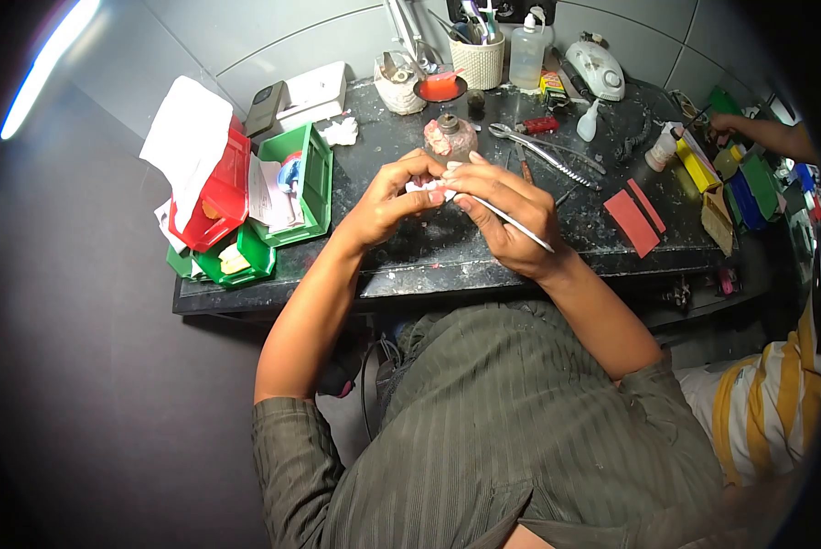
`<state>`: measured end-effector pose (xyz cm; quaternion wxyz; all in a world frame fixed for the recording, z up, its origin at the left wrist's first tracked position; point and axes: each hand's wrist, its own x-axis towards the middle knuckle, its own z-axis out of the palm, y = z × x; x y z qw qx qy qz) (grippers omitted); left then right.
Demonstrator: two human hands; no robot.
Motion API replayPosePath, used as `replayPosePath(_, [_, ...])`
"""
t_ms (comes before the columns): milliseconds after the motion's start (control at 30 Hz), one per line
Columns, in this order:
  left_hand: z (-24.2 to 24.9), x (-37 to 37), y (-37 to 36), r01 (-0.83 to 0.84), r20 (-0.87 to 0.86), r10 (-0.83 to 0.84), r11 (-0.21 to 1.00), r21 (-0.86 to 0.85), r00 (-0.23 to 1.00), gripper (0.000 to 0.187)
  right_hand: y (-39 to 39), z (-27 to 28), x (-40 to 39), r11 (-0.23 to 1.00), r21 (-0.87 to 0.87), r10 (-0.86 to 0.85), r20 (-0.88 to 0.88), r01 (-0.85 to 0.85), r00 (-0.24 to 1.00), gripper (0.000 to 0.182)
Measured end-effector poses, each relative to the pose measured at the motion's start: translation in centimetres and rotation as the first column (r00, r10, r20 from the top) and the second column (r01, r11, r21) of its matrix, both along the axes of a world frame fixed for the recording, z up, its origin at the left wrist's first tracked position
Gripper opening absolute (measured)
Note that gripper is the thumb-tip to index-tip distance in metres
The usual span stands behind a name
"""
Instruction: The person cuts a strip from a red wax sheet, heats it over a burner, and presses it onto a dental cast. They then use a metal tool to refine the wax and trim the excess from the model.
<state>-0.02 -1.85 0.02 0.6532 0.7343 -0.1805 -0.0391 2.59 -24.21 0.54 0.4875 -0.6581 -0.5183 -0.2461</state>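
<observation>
My left hand (387,203) is closed, with fingers and thumb pinching a small white and pinkish piece (423,186). Most of that piece is hidden by the fingers, so its exact kind cannot be made out. In my right hand (513,215) lies a slim tool with a white handle (525,231), held like a pen. Its working end meets the small piece between both hands, where fingers cover it. Just beyond the fingertips stands a glass spirit lamp (452,139) with pink wax on its side.
Green bins (314,183) and a red bin (223,206) stand left. Metal pliers (557,163) and pink wax sheets (632,222) lie right. At the back are a tool cup (477,62) and a clear bottle (526,55). Another person's hand (726,123) works at far right.
</observation>
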Motion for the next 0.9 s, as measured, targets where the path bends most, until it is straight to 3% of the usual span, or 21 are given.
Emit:
replayPosePath(67, [-0.09,0.01,-0.11,-0.042,0.151,0.027,0.995,0.091,0.988,0.034,0.02,-0.48,0.24,1.000,0.008,0.020,0.002,-0.020,1.000,0.019])
replayPosePath(300, [-0.03,-0.06,-0.16,-0.083,0.193,0.062,0.991,0.103,0.979,0.033,0.14,-0.30,0.18,1.000,0.021,-0.002,0.094,0.000,0.996,0.018])
replayPosePath(900, [0.51,-0.63,-0.46,-0.035,-0.040,0.033,0.998,-0.050,0.999,0.037,-0.13,-0.42,0.21,1.000,0.006,0.021,0.106,-0.021,0.994,0.019])
